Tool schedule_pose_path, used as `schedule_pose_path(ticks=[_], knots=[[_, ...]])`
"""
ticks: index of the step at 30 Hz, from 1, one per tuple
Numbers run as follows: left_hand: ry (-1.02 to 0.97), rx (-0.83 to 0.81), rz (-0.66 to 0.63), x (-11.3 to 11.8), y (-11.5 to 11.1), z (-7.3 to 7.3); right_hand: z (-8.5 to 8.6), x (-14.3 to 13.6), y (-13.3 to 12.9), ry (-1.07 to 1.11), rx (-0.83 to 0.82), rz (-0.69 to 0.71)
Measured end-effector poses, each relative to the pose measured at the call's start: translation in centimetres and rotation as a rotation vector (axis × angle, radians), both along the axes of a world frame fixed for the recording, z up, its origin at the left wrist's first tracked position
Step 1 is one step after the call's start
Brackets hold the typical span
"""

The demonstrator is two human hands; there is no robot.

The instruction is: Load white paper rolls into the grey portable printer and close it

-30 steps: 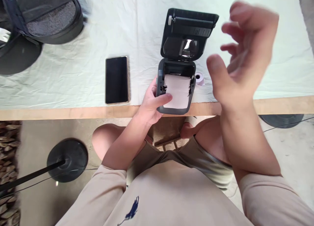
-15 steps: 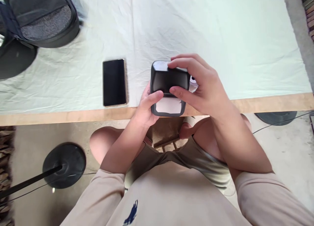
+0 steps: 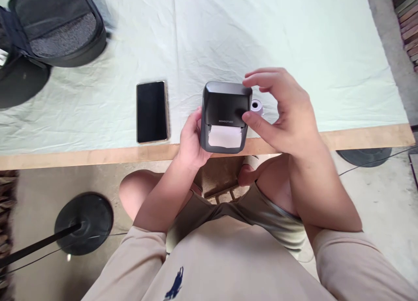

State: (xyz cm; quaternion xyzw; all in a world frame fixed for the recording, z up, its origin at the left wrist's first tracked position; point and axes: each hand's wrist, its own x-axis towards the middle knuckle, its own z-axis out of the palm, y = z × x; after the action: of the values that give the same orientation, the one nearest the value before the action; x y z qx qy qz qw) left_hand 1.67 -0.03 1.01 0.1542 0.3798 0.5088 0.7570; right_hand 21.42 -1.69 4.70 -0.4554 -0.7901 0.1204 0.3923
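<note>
A black label printer (image 3: 225,104) with small lettering on its lid is held over the table's front edge. White label paper (image 3: 225,137) shows in the slot below the lid. My left hand (image 3: 192,142) grips the printer from its left side, with the fingers mostly hidden behind and under it. At the printer's right edge, my right hand (image 3: 287,114) has its thumb and fingers spread apart. Its thumb and a fingertip are at or just off the casing; contact is hard to tell. A small white paper roll (image 3: 256,106) lies on the cloth between the printer and my right hand.
Left of the printer lies a phone (image 3: 152,112), dark screen up. An open black case (image 3: 62,27) stands at the far left. Pale cloth (image 3: 310,44) covers the table, leaving a bare wooden front edge (image 3: 365,135). A round black base (image 3: 84,222) with a pole is on the floor.
My right hand has moved right off the printer's lid and its fingers have spread. My left thumb has slid off the front. The lid's lettering and the paper roll are now uncovered.
</note>
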Motion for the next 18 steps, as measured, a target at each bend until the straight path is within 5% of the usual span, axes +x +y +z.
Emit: schedule_pose_path(ticks=[8,15,18], knots=[[0.001,-0.071,-0.015,0.1,0.1,0.8,0.8,0.0,-0.5,-0.022,0.002,0.057],[-0.048,0.112,-0.119,-0.1,-0.6,0.6,0.7,-2.0,-0.8,0.293,0.125,-0.294],[-0.014,0.192,-0.135,-0.2,-0.8,-0.2,1.5,-2.5,-1.1,0.325,0.084,-0.270]])
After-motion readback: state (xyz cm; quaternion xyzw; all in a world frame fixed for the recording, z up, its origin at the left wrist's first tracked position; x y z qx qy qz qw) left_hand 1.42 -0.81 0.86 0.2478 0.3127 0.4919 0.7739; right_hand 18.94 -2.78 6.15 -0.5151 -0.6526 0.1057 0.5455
